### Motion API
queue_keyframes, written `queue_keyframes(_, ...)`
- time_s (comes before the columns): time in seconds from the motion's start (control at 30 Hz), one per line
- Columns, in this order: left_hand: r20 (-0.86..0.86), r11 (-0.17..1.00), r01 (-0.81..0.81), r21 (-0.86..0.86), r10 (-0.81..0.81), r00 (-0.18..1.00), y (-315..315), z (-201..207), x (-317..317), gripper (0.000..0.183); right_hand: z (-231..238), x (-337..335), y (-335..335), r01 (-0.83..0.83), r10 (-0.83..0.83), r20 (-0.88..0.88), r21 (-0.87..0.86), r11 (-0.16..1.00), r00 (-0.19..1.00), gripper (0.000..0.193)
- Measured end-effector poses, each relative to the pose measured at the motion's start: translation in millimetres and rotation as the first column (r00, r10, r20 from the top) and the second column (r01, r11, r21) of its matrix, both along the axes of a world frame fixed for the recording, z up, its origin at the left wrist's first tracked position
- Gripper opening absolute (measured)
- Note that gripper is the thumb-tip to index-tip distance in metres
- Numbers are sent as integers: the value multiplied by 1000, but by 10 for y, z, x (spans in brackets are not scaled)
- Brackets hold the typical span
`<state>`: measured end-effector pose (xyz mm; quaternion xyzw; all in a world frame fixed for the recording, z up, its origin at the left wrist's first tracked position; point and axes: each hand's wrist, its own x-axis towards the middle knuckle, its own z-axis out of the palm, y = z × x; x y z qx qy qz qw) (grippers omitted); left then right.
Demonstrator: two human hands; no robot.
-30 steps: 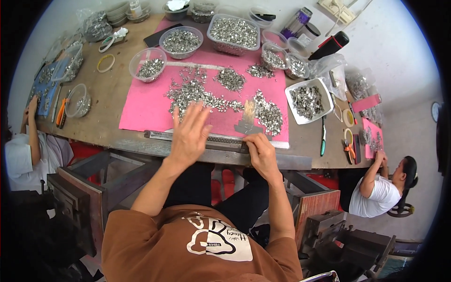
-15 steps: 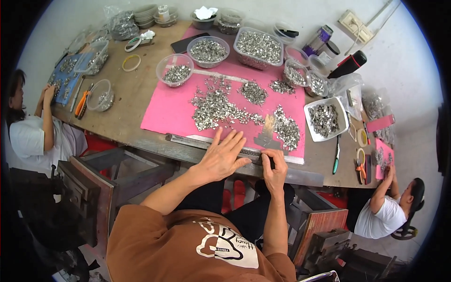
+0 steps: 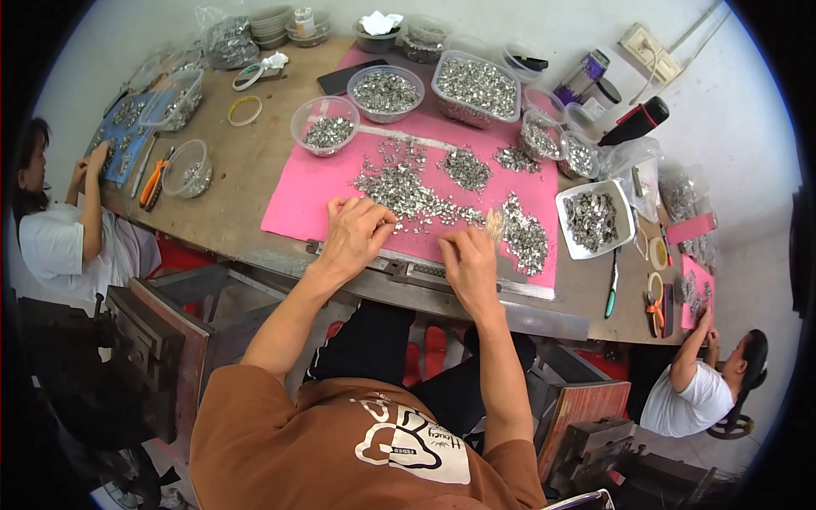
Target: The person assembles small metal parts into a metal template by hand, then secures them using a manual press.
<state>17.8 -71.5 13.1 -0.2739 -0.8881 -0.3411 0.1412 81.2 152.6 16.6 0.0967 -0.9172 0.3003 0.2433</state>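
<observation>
From the head view, the left hand (image 3: 355, 234) rests curled on small metal parts (image 3: 408, 194) strewn over the pink mat (image 3: 297, 200) on the bench (image 3: 246, 161). The right hand (image 3: 469, 259) pinches a few parts nearby.

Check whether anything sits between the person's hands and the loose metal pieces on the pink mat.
Nothing visible does. The left hand rests at the near edge of the metal pieces on the pink mat, fingers curled. The right hand lies beside another heap, with only bare mat between.
</observation>
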Motion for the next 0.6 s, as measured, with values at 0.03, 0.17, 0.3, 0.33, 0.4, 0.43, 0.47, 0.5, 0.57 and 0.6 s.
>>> queue_keyframes(0.03,0,1000,0,0,0,1000,0,-2,-1,7,-24,-68,-53,4,-5,4,47,999,1000,12)
queue_keyframes(0.17,-73,998,46,-51,-50,996,34,-3,8,9,-137,-226,-178,89,-97,45,158,983,994,17)
queue_keyframes(0.3,-112,991,41,-125,-55,992,41,-45,21,8,-133,-263,-233,83,-94,65,152,985,993,13)
queue_keyframes(0.33,-108,991,45,-124,-58,992,39,-37,27,8,-109,-265,-244,83,-95,68,167,982,993,10)
queue_keyframes(0.4,-82,992,55,-110,-64,995,27,4,31,7,-92,-249,-229,85,-100,72,185,979,992,8)
queue_keyframes(0.43,-82,993,58,-107,-67,994,27,-12,24,7,-84,-239,-198,65,-75,57,158,985,996,7)
queue_keyframes(0.47,-76,993,68,-96,-75,994,28,-41,17,8,-75,-228,-168,44,-49,41,131,990,998,6)
queue_keyframes(0.5,-70,994,73,-87,-79,994,22,-58,14,8,-73,-216,-144,41,-47,42,132,990,998,6)
queue_keyframes(0.57,-44,992,75,-97,-79,996,13,-39,12,8,-67,-184,-115,24,-26,81,23,999,996,5)
queue_keyframes(0.6,-19,991,83,-106,-85,996,14,-30,12,8,-54,-173,-122,23,-25,81,24,999,996,5)
